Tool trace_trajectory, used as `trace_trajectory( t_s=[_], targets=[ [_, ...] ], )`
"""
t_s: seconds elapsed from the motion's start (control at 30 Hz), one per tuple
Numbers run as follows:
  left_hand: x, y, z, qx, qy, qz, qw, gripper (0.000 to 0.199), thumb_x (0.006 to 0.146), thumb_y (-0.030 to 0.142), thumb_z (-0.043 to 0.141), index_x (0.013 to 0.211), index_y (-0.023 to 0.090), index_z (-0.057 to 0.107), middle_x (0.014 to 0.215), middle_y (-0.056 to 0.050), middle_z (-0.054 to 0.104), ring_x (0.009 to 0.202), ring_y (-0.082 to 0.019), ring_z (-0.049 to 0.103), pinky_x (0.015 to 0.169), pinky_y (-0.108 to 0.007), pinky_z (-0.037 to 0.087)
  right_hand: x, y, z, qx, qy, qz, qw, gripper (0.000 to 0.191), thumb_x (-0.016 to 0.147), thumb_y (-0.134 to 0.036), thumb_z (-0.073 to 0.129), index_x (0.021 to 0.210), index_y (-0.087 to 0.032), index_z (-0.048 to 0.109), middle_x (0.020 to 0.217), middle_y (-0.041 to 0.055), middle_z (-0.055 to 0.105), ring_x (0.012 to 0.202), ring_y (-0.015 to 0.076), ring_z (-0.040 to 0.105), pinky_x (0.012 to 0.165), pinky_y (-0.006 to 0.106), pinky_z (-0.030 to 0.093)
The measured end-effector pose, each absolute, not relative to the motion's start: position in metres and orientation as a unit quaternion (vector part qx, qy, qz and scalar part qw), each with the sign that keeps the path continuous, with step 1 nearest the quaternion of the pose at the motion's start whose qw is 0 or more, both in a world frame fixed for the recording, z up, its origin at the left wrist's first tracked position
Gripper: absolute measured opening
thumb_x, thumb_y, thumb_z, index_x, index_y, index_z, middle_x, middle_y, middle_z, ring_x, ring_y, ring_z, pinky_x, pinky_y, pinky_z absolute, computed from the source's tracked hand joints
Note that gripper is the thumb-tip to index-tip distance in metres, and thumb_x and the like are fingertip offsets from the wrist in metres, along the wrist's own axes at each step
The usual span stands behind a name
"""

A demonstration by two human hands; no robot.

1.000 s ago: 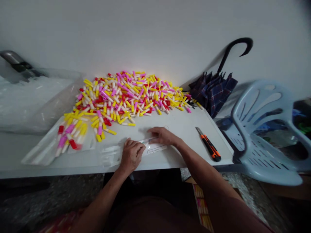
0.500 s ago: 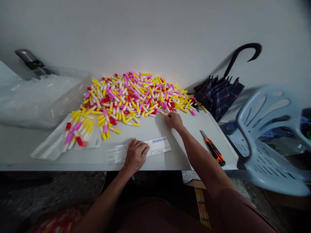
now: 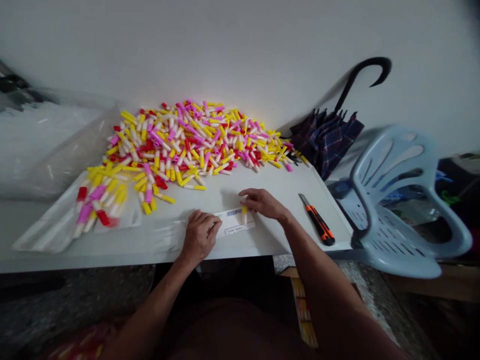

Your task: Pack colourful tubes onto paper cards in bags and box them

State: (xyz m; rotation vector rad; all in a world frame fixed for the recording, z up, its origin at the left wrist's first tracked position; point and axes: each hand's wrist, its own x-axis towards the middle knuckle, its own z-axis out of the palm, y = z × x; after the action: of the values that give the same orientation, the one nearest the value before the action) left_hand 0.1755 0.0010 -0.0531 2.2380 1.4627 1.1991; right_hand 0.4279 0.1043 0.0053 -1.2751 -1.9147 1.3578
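Observation:
A large heap of plastic tubes (image 3: 180, 145) with yellow, pink, red and white caps covers the back of the white table (image 3: 210, 200). My right hand (image 3: 264, 203) is in front of the heap, its fingers over a yellow-capped tube (image 3: 244, 215) that stands across a printed white label (image 3: 234, 222). The tube's upper end is pressed under my fingers. My left hand (image 3: 200, 237) rests flat on a clear plastic sleeve (image 3: 168, 237) beside the label, holding nothing.
An orange-and-black utility knife (image 3: 317, 220) lies at the table's right. Beyond it lean a plaid folded umbrella (image 3: 326, 140) and a pale blue plastic chair (image 3: 390, 235). A clear plastic bag (image 3: 48, 145) lies at the left, with another (image 3: 41, 235) under several tubes.
My right hand has come back from the heap's front edge to the label, now with the yellow-capped tube at its fingers. My left hand has shifted little. The view has moved slightly.

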Motion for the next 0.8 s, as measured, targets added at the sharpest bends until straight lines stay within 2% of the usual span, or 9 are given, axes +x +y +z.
trace_trajectory(
  t_s=[0.1, 0.2, 0.3, 0.43, 0.63, 0.7, 0.8],
  targets=[
    [0.176, 0.0, -0.053, 0.757, 0.498, 0.41, 0.104, 0.016, 0.105, 0.026, 0.055, 0.094, 0.023, 0.066, 0.092, -0.002, 0.073, 0.091, -0.022, 0.065, 0.109, -0.047, 0.04, 0.406, 0.086, 0.0, -0.506, -0.744, 0.39, 0.194, 0.027, 0.089, -0.028, 0.075, 0.114, -0.016, 0.07, 0.078, 0.0009, 0.072, 0.07, 0.0149, 0.063, 0.068, 0.027, 0.046],
    [0.176, 0.0, -0.054, 0.757, 0.499, 0.41, 0.1, 0.016, 0.105, 0.027, 0.054, 0.095, 0.023, 0.066, 0.093, -0.002, 0.073, 0.093, -0.022, 0.066, 0.11, -0.047, 0.04, 0.402, 0.058, -0.001, -0.571, -0.752, 0.27, 0.19, 0.028, 0.093, -0.033, 0.075, 0.115, -0.017, 0.069, 0.094, 0.0053, 0.075, 0.077, 0.0167, 0.065, 0.072, 0.028, 0.044],
    [0.176, 0.0, -0.054, 0.756, 0.498, 0.414, 0.097, 0.015, 0.105, 0.026, 0.054, 0.096, 0.023, 0.065, 0.093, -0.002, 0.073, 0.093, -0.021, 0.066, 0.11, -0.047, 0.039, 0.406, 0.03, 0.0, -0.59, -0.768, 0.208, 0.137, 0.024, 0.095, -0.039, 0.073, 0.108, -0.02, 0.071, 0.103, 0.0071, 0.074, 0.08, 0.0178, 0.064, 0.072, 0.029, 0.041],
    [0.175, 0.001, -0.055, 0.758, 0.489, 0.421, 0.099, 0.015, 0.105, 0.025, 0.054, 0.096, 0.023, 0.065, 0.093, -0.001, 0.072, 0.093, -0.021, 0.066, 0.11, -0.047, 0.04, 0.405, 0.017, 0.003, -0.582, -0.79, 0.182, 0.064, 0.019, 0.101, -0.034, 0.061, 0.093, -0.02, 0.071, 0.098, 0.007, 0.074, 0.078, 0.0174, 0.063, 0.069, 0.029, 0.036],
    [0.176, 0.0, -0.053, 0.751, 0.489, 0.433, 0.101, 0.014, 0.105, 0.024, 0.055, 0.095, 0.023, 0.065, 0.092, 0.0, 0.072, 0.093, -0.02, 0.066, 0.112, -0.046, 0.039, 0.412, 0.035, 0.022, -0.481, -0.861, 0.166, -0.012, 0.024, 0.103, -0.026, 0.055, 0.086, -0.017, 0.068, 0.09, 0.0089, 0.072, 0.076, 0.0181, 0.061, 0.069, 0.031, 0.034],
    [0.176, -0.001, -0.053, 0.75, 0.488, 0.435, 0.103, 0.014, 0.105, 0.024, 0.055, 0.096, 0.023, 0.065, 0.092, -0.001, 0.072, 0.093, -0.02, 0.066, 0.112, -0.046, 0.039, 0.41, 0.041, 0.024, -0.44, -0.881, 0.175, -0.01, 0.023, 0.104, -0.026, 0.055, 0.087, -0.016, 0.069, 0.09, 0.009, 0.071, 0.075, 0.0177, 0.059, 0.07, 0.031, 0.035],
    [0.176, -0.001, -0.054, 0.753, 0.485, 0.431, 0.11, 0.014, 0.105, 0.024, 0.055, 0.096, 0.023, 0.067, 0.095, -0.001, 0.073, 0.094, -0.02, 0.066, 0.113, -0.047, 0.039, 0.399, 0.046, 0.016, -0.411, -0.883, 0.222, 0.05, 0.022, 0.103, -0.025, 0.058, 0.086, -0.016, 0.069, 0.087, 0.0069, 0.069, 0.075, 0.0158, 0.057, 0.072, 0.029, 0.036]
  ],
)
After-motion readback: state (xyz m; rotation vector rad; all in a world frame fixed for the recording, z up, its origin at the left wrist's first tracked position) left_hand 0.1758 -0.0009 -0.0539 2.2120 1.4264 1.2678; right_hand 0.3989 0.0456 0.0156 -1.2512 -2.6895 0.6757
